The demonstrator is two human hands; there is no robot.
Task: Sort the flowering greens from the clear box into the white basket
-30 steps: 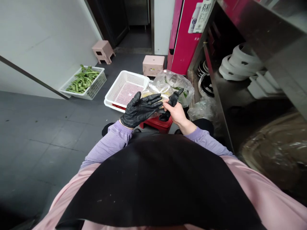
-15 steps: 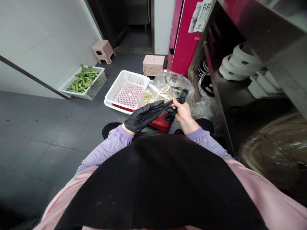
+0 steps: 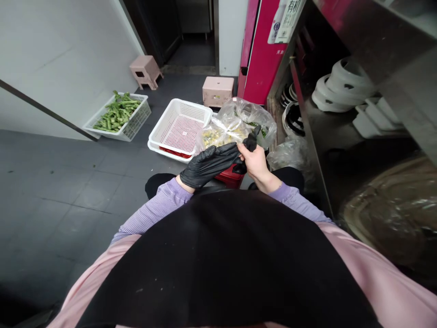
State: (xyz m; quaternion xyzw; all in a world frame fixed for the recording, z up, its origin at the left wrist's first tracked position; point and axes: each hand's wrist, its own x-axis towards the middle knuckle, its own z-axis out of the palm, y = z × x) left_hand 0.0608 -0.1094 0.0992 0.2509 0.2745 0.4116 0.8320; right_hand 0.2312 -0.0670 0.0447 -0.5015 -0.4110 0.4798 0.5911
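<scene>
My left hand wears a black glove and lies open, its fingers stretched out to the right. My bare right hand is closed on black glove material by the left fingertips. A bunched loose black glove sticks out above and below its fingers. Beneath the hands is a red object, partly covered by them. Just beyond them lies a clear plastic bag with yellow-green contents. Another clear bag holding greens sits behind it.
A white basket rests on the floor ahead, above something red. Green stalks fill another white basket by the wall. Pink stools stand farther back. To the right, a metal shelf carries white dishes.
My right hand has shifted slightly left and closer to the left fingertips. The stretched glove material between the hands is shorter now.
</scene>
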